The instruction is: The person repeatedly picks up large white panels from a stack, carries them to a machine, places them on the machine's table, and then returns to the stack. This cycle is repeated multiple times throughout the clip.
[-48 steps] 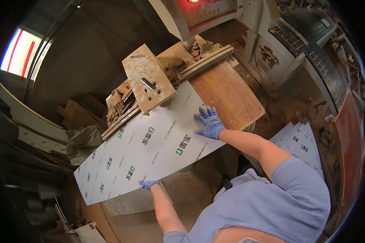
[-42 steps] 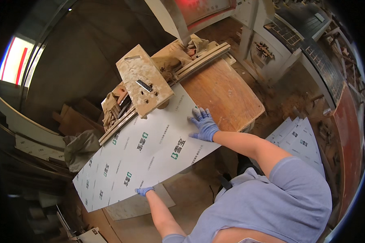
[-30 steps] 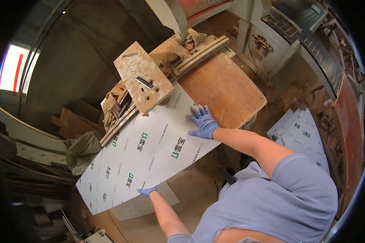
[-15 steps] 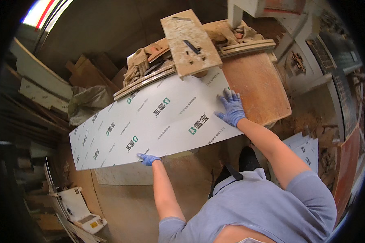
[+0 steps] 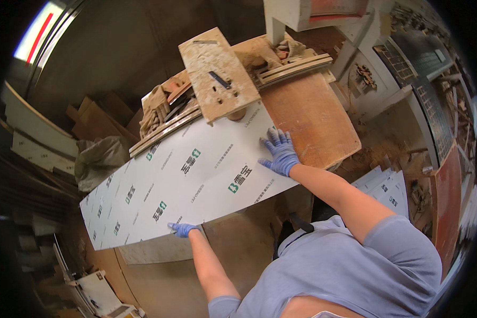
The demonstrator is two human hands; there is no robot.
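A long white panel (image 5: 196, 175) printed with green and black marks lies across a worktable, its left part jutting past the table. My left hand (image 5: 184, 229), in a blue glove, grips the panel's near edge left of centre, with the fingers on top; its underside is hidden. Toward the panel's right end, my gloved right hand (image 5: 282, 153) rests flat on the face, fingers spread. Bare reddish-brown tabletop (image 5: 312, 119) shows just beyond that end. The panel's far side lies along a wooden fence (image 5: 167, 130) and partly beneath a dusty board (image 5: 214, 79).
A dark flat tool (image 5: 219, 80) lies on the board. Work gloves (image 5: 153, 108) and scraps sit behind the fence. A white machine frame (image 5: 281, 21) rises at the back. A crumpled sack (image 5: 100, 159) stands to the left; white panels (image 5: 384, 191) lean at right.
The whole view has shifted, so the table and panel appear lower and further left. Both hands keep the same places on the panel, which stays about the same against the fence.
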